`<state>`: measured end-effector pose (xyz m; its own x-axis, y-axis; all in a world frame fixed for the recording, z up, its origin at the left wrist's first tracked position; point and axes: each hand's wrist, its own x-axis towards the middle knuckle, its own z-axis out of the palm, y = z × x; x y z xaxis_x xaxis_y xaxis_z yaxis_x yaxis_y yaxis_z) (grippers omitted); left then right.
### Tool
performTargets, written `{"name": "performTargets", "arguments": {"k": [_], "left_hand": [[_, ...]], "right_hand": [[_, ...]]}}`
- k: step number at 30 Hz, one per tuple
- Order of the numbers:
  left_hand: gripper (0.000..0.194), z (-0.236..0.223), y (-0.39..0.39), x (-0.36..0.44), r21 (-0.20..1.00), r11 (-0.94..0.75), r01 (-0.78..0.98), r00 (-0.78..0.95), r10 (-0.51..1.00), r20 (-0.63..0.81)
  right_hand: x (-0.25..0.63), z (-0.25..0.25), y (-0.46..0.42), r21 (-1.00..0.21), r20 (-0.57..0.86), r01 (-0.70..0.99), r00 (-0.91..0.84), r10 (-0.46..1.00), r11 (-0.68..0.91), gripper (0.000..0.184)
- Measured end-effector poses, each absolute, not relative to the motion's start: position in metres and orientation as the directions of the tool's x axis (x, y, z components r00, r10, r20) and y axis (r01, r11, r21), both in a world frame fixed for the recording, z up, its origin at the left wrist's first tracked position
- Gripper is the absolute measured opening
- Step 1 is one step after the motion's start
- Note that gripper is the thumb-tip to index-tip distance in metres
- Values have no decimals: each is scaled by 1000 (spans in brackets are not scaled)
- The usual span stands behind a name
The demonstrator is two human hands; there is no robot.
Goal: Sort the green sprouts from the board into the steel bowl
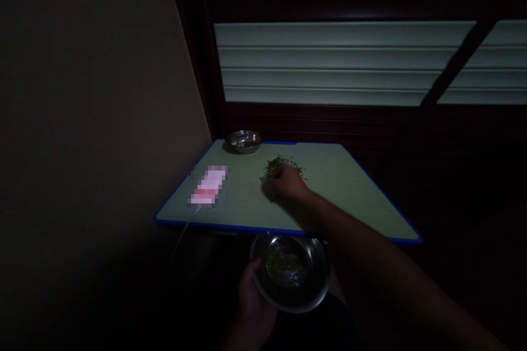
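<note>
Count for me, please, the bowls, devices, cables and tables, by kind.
Round silver metal bowls: 2
Flat rectangular device with pink-and-white screen: 1
Thin white cable: 1
Pale-green table with blue edge: 1
Total: 5

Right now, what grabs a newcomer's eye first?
First, the bright pink-and-white pixelated rectangle at the left of the pale-green, blue-edged tabletop. Next, the right hand at the scattered small green bits near the middle. Below the near edge, the left hand holds a wide, shiny metal bowl.

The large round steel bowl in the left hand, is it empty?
No, small green pieces lie inside the large round steel bowl.
</note>
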<state>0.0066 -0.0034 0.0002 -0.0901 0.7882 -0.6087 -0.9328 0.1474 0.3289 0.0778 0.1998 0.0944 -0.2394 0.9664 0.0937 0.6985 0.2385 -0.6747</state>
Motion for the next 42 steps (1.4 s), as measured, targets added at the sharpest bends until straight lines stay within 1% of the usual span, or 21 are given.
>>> {"name": "performTargets", "arguments": {"k": [3, 6, 9, 11, 13, 15, 18, 21, 24, 26, 28, 30, 32, 34, 37, 42], "left_hand": [[19, -1, -3, 7, 303, 139, -943, -77, 792, -605], [19, -2, -4, 8, 294, 141, -945, -67, 797, -600], [20, -2, -4, 8, 310, 152, -938, -76, 787, -613], [19, -1, -4, 8, 320, 147, -936, -87, 784, -614], [18, 0, -4, 8, 317, 140, -938, -90, 787, -611], [19, 0, -4, 7, 313, 142, -939, -82, 792, -605], [19, 0, -4, 7, 309, 137, -941, -73, 810, -581], [19, 0, -4, 7, 312, 127, -941, -82, 811, -579], [19, 0, -4, 7, 311, 144, -939, -77, 797, -599], [19, 0, -4, 7, 305, 142, -942, -71, 802, -592], [19, -2, -4, 7, 299, 136, -944, -63, 818, -572], [21, -4, -4, 6, 294, 138, -946, -52, 830, -555], [22, -5, -4, 6, 290, 139, -947, -48, 831, -555], [21, -5, -4, 6, 292, 144, -945, -52, 819, -571], [19, -2, -3, 6, 314, 152, -937, -69, 802, -593], [21, 1, -4, 7, 332, 144, -932, -78, 815, -574]], "right_hand": [[91, 97, 198, -690, 125, 660, -295, 947, 297, 10], [106, 102, 195, -706, 161, 550, -490, 857, 447, 12], [115, 111, 191, -737, 84, 450, -679, 729, 505, 14], [115, 115, 188, -686, 49, 453, -751, 658, 569, 13], [111, 118, 186, -606, 35, 480, -781, 624, 635, 12], [104, 119, 187, -548, 44, 503, -780, 624, 668, 12], [92, 116, 191, -481, 94, 546, -746, 660, 686, 13], [82, 114, 196, -441, 124, 590, -707, 697, 676, 13], [79, 114, 202, -460, 127, 596, -689, 713, 658, 12], [82, 114, 208, -518, 136, 580, -670, 730, 629, 15], [88, 113, 217, -565, 175, 577, -615, 769, 590, 19], [94, 113, 225, -522, 238, 636, -531, 813, 569, 18], [97, 113, 232, -453, 256, 692, -503, 825, 562, 18], [96, 113, 236, -405, 255, 717, -507, 823, 568, 18], [89, 114, 237, -375, 250, 723, -524, 814, 580, 19], [77, 116, 237, -323, 199, 748, -546, 814, 580, 18]]}}
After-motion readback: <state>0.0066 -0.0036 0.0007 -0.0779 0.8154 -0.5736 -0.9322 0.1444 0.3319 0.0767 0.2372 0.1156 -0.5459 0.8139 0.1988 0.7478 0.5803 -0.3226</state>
